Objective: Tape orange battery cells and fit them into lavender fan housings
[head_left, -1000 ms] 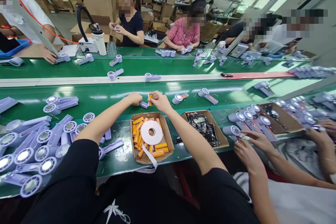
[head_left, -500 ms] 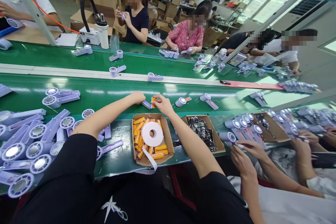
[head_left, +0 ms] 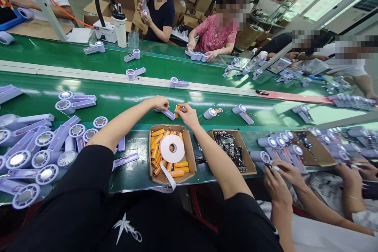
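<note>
My left hand (head_left: 159, 103) is closed on the head end of a lilac handheld fan body (head_left: 169, 114) that lies on the green belt. My right hand (head_left: 186, 113) pinches an orange battery (head_left: 177, 110) against the fan's handle end. Just below my hands stands a cardboard box (head_left: 190, 157) with several orange batteries (head_left: 178, 164) and a roll of white tape (head_left: 171, 148) lying on them.
A heap of lilac fan bodies (head_left: 44, 141) lies at my left. A second box of dark parts (head_left: 232, 147) stands to the right. A co-worker's hands (head_left: 280, 173) work at more fans on my right. Other people sit across the belts.
My hands have stayed together on the fan and battery. The camera has tilted a little, so the scene has shifted rightward and upward in view. The person opposite has raised a fan.
</note>
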Demonstrator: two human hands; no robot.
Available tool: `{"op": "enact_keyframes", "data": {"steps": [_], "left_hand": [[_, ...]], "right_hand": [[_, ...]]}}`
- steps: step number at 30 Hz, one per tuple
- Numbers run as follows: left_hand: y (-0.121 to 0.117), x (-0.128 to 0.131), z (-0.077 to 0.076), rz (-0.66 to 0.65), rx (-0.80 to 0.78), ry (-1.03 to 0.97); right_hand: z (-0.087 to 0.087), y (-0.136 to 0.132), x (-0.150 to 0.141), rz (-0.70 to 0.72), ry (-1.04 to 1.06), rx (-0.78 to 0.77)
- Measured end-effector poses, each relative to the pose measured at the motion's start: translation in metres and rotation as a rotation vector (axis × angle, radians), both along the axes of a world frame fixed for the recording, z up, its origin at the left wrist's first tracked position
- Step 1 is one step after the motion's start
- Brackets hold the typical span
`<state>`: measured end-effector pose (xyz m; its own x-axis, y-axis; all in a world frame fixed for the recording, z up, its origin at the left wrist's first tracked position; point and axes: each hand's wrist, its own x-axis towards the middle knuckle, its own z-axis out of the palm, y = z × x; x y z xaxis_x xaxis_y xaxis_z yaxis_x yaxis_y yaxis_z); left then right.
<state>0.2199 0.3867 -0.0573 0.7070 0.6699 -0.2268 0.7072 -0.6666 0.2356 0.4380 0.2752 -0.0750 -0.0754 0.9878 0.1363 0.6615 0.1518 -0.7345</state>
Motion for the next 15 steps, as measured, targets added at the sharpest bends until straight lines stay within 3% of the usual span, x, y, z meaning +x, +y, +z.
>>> {"op": "enact_keyframes", "data": {"steps": [7, 15], "left_hand": [[-0.007, 0.011, -0.007, 0.12, 0.031, -0.069], [-0.011, 0.024, -0.007, 0.205, 0.013, -0.104]], "right_hand": [[-0.007, 0.013, -0.013, 0.086, -0.257, -0.037], [-0.002, 0.018, -0.024, 0.182, -0.541, -0.14]]}}
